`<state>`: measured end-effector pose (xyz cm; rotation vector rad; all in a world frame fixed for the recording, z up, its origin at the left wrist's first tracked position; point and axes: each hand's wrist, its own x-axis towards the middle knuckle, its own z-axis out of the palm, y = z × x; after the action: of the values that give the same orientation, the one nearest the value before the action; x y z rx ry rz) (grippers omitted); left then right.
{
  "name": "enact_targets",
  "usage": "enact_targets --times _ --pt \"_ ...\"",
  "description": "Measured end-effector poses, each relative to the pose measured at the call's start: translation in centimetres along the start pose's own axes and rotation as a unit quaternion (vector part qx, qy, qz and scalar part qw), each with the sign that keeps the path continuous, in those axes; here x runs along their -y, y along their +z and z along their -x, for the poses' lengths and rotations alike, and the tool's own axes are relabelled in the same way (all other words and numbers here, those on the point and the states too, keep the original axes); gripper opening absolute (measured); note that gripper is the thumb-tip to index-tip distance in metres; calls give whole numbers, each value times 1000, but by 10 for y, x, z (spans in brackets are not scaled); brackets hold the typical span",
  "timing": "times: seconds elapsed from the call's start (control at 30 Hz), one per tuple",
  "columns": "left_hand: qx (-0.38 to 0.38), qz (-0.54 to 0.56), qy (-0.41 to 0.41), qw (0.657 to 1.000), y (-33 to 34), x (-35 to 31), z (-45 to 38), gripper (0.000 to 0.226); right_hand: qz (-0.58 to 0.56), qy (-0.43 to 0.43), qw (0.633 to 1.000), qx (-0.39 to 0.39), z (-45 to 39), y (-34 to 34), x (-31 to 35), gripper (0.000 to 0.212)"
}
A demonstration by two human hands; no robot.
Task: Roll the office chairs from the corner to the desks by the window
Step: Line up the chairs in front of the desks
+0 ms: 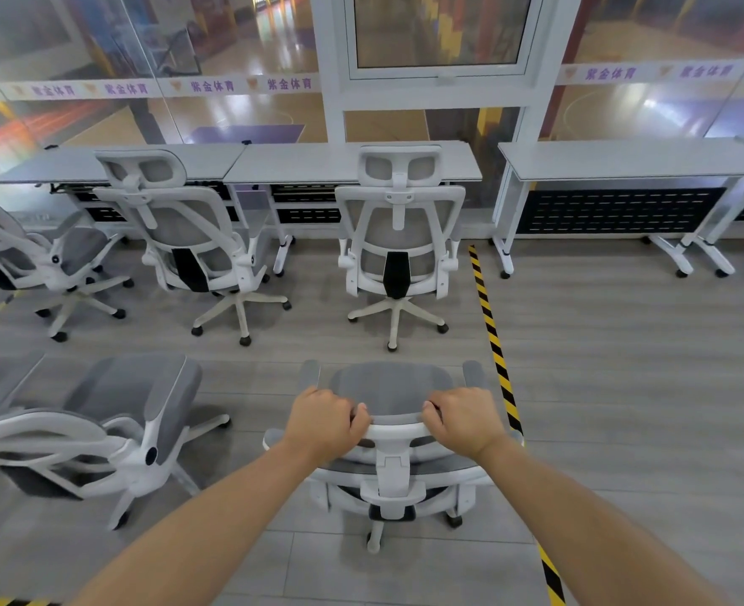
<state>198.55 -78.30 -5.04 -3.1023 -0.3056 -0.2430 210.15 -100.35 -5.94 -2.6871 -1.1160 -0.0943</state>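
Both hands grip the white top bar of the near chair [391,387]: the left hand [325,419] and right hand [462,416] curl over it from behind. The chair stands on the floor [623,365], beside striped tape [494,343]. Two chairs [398,238] sit at the counter [300,161] by the window [440,32].

Chairs [398,238] — white frames, grey mesh, black back strips. Pale grey table [352,164] tops; grey plank floor [623,365] — crossed by yellow-and-black striped tape [490,334].
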Motion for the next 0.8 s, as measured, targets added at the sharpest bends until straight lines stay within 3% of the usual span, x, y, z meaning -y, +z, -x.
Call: enact_targets --times 0.8 --pt "-8 36 15 999 -2 16 -16 51 6 4 1000 -2 -18 4 3 45"
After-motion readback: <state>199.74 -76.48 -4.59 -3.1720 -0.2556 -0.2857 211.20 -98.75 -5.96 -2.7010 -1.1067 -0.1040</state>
